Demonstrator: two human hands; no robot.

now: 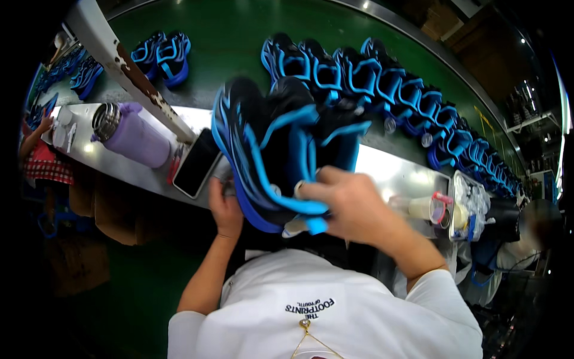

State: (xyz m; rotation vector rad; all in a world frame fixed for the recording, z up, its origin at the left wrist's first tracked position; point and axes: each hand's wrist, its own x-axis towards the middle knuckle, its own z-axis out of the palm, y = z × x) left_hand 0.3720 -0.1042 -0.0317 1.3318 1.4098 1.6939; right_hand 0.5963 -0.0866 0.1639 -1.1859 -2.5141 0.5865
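In front of me a black and blue sneaker [248, 152] is held up, tilted, its opening facing right. Close beside it is a second sneaker [341, 134], partly covered by the first. My left hand [226, 209] grips the first sneaker from its outer left side, fingers partly hidden behind the sole. At the heel and collar, my right hand [353, 206] is closed with its fingers bent at the bright blue edge. A small pale thing shows by its fingertips, too blurred to name.
Several matching sneakers [365, 75] stand in a row along the green conveyor [233, 36], with another pair at far left. On the metal ledge are a purple bottle [134, 134], a phone [197, 161] and a cup [421, 209]. A chipped white post [128, 72] rises at left.
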